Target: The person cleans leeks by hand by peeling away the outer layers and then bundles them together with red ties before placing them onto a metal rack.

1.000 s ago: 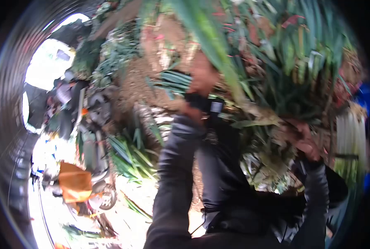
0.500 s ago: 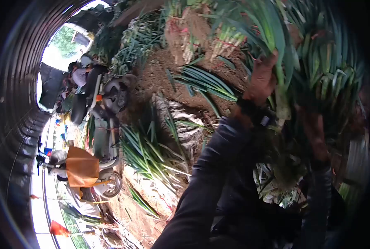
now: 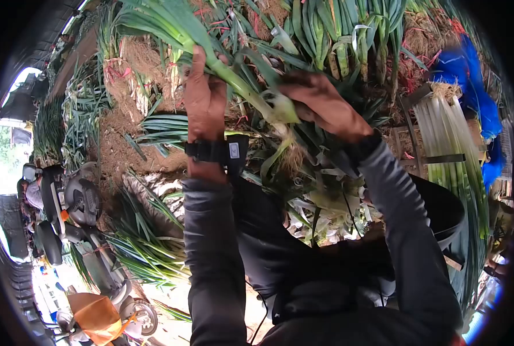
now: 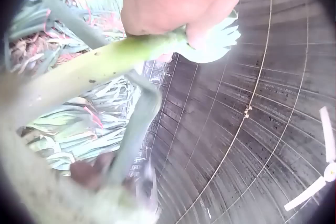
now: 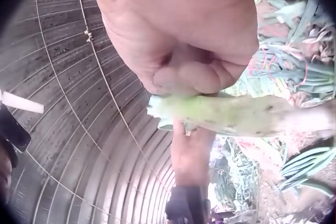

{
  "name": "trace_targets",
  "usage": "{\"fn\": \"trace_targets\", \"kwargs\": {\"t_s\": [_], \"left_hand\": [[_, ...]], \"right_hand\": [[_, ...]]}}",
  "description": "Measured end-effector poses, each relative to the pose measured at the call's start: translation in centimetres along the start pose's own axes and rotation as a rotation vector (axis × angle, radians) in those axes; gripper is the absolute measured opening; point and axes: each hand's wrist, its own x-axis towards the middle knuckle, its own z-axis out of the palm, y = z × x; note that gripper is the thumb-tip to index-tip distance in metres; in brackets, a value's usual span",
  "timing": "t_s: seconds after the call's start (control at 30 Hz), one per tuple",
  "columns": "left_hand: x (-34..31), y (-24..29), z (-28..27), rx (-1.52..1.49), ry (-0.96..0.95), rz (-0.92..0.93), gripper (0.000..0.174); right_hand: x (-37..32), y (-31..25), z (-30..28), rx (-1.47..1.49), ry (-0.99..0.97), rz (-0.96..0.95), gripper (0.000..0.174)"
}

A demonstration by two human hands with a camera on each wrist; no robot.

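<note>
A large green onion (image 3: 242,86) lies slantwise across the head view, leaves at upper left and stringy roots (image 3: 293,157) at lower right. My left hand (image 3: 206,104) grips its stalk just below the leaves, thumb along it. At the lower stalk, my right hand (image 3: 326,106) pinches a loosened outer leaf, with a pale flap (image 3: 284,108) standing off the stalk beside the fingers. The right wrist view has the curled fingers (image 5: 197,77) right at the stalk (image 5: 236,113). A limp leaf (image 4: 137,124) hangs below the stalk in the left wrist view.
Bunches of green onions (image 3: 349,34) line the far side. Trimmed white stalks (image 3: 441,127) lie in a rack on the right, near blue plastic (image 3: 467,75). Loose onions (image 3: 147,248) and a parked scooter (image 3: 89,254) are on the left. Peelings (image 3: 326,213) lie between the legs.
The head view has swung round. The left hand still holds the onion, now slanted in front of the body. My right hand has come up from lower right to its lower stalk.
</note>
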Motion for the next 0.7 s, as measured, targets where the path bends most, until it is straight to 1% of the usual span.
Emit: {"fn": "trace_targets", "kwargs": {"t_s": [0.07, 0.1, 0.17, 0.23, 0.27, 0.3, 0.33, 0.37, 0.43, 0.5, 0.53, 0.57, 0.6, 0.7], "left_hand": [[1.0, 0.7, -1.7, -0.011, 0.025, 0.029, 0.031], [1.2, 0.7, -2.3, -0.014, 0.058, 0.039, 0.032], [1.7, 0.7, -2.7, -0.023, 0.103, 0.055, 0.035], [1.0, 1.0, -2.8, 0.047, 0.118, 0.089, 0.035], [0.3, 1.1, -2.4, 0.068, 0.119, 0.109, 0.034], [0.3, 1.3, -2.1, 0.090, 0.119, 0.133, 0.033], [0.4, 1.6, -1.9, 0.141, 0.172, 0.095, 0.031], [-0.3, 1.4, -2.0, 0.162, 0.181, 0.102, 0.029], [-0.7, 1.1, -0.5, 0.195, 0.151, 0.126, 0.027], [0.1, 0.4, -0.6, 0.107, 0.161, 0.081, 0.022], [0.0, 0.1, -0.3, 0.110, 0.191, 0.044, 0.024], [0.1, -0.2, 0.0, 0.116, 0.221, 0.008, 0.025], [0.2, -0.7, -0.3, 0.070, 0.167, -0.001, 0.030], [0.5, -1.8, -0.3, 0.009, 0.111, -0.059, 0.037]], "right_hand": [[-3.3, 1.9, -2.2, 0.039, -0.037, 0.040, 0.021], [-5.1, 3.7, -3.4, 0.096, -0.043, 0.122, 0.020], [-8.6, 7.2, -4.2, -0.607, -0.187, 0.385, 0.024], [-14.5, 11.4, -5.2, -1.208, -0.401, 0.344, 0.029], [-16.6, 13.5, -6.5, -1.184, -0.381, 0.320, 0.030], [-17.4, 13.9, -6.9, -1.160, -0.362, 0.293, 0.032], [-18.1, 14.5, -7.5, -1.134, -0.351, 0.266, 0.034], [-18.9, 15.3, -7.7, -1.059, -0.189, 0.170, 0.035], [-14.0, 9.8, -4.8, -0.919, 0.170, -0.048, 0.036], [-9.7, 6.3, -3.0, -0.729, 0.192, -0.159, 0.036], [-7.7, 4.9, -2.2, -0.627, 0.195, -0.218, 0.036], [-5.8, 3.8, -1.7, -0.643, 0.192, -0.214, 0.036], [-4.2, 3.0, -1.2, -0.656, 0.189, -0.204, 0.036], [0.0, 1.1, 0.0, -0.642, 0.210, -0.197, 0.037]]}}
